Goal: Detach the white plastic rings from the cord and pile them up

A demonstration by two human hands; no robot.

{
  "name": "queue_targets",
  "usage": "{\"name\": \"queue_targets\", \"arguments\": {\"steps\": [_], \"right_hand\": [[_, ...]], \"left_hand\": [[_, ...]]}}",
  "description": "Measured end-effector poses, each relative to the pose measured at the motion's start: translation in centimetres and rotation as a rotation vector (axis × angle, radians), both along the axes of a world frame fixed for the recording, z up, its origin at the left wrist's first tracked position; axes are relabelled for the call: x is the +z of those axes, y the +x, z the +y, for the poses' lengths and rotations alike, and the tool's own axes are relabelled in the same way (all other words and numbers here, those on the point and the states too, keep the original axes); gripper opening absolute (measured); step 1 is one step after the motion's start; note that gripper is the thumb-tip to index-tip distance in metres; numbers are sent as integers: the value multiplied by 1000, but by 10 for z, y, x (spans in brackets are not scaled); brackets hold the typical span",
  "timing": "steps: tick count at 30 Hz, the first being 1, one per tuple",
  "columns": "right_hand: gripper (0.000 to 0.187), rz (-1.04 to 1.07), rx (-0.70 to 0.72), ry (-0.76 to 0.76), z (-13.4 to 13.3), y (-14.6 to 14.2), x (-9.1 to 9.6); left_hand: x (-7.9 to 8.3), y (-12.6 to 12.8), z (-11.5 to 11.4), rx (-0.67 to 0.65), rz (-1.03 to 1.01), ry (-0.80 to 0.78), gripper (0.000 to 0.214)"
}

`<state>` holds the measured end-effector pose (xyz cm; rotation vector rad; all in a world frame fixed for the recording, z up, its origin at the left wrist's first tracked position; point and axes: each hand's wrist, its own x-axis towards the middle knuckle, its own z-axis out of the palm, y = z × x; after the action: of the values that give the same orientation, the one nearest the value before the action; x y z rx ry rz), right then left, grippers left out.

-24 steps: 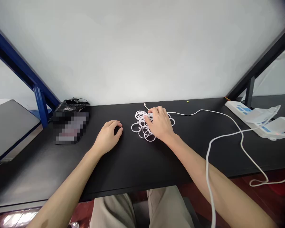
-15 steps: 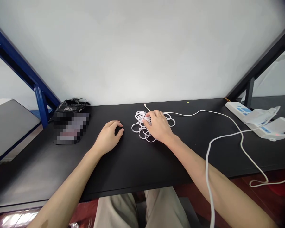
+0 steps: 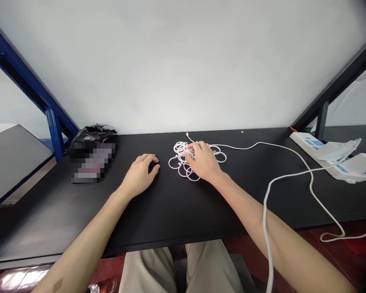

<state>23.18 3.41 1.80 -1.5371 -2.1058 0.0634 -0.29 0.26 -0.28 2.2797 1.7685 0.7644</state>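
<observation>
A pile of thin white rings [image 3: 189, 173] lies on the black table, several of them overlapping. My right hand [image 3: 203, 160] rests over the pile, thumb and fingers apart, and covers part of it. Whether any ring is pinched beneath the palm is hidden. To the left of the pile, my left hand [image 3: 141, 173] lies on the tabletop with its fingers curved and a gap between thumb and forefinger. Nothing is in it, and it does not touch the rings.
A white cable [image 3: 280, 146] runs from behind the rings to the right, and another stretch crosses over my right forearm. White-and-blue packaging [image 3: 323, 152] lies at the right. A black plastic bag [image 3: 94, 134] sits at the back left, beside a blurred-out item [image 3: 93, 162].
The camera's view has tilted very slightly. Both hands and the rings stay in place.
</observation>
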Motion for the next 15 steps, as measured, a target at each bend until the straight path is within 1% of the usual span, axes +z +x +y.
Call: {"name": "queue_targets", "arguments": {"steps": [15], "right_hand": [[24,-20,25,-4,4,3,0]], "left_hand": [[1,-1,0,-9,0,-4,22]]}}
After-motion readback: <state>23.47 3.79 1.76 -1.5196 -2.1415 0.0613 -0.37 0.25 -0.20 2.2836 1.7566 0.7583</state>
